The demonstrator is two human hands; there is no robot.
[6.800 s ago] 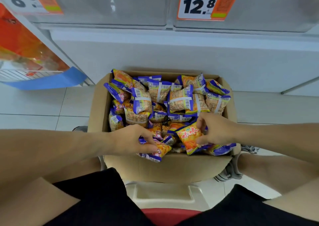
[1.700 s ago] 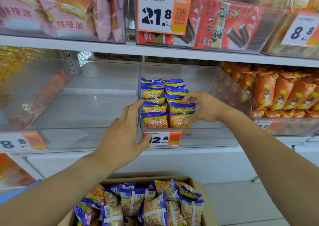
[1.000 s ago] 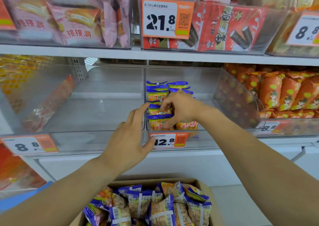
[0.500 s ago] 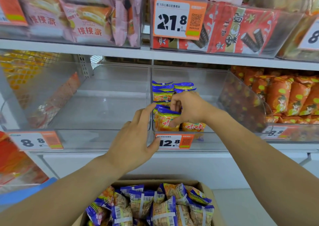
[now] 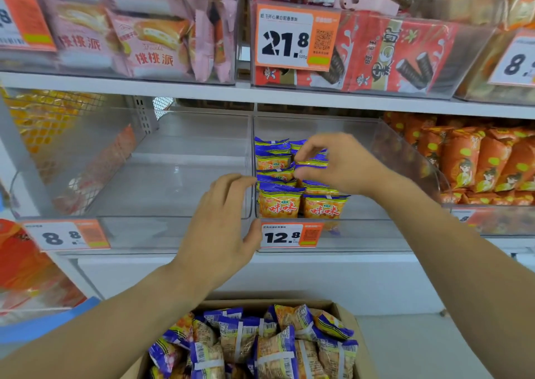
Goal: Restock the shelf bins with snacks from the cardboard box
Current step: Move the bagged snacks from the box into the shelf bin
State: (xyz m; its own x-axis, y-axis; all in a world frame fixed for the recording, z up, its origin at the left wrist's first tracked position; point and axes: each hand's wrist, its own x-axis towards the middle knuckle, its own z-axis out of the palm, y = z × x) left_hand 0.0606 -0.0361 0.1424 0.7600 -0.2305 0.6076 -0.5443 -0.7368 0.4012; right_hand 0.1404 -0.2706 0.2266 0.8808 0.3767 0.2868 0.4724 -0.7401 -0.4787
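shelf bin (image 5: pixel 362 234), half-filled, 12 o'clock | cardboard box (image 5: pixel 341 306), full, 6 o'clock | left hand (image 5: pixel 220 228) relaxed on bin front | right hand (image 5: pixel 338 164) pinching snack packet (image 5: pixel 312 163), mid-row: light, crinkly, crushable – I'd grip the sealed edge

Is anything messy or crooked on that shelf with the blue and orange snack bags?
Nothing stands out. The snack bags stand in two neat rows in the clear bin. The right hand pinches one bag in the back; the left hand rests at the bin's edge.
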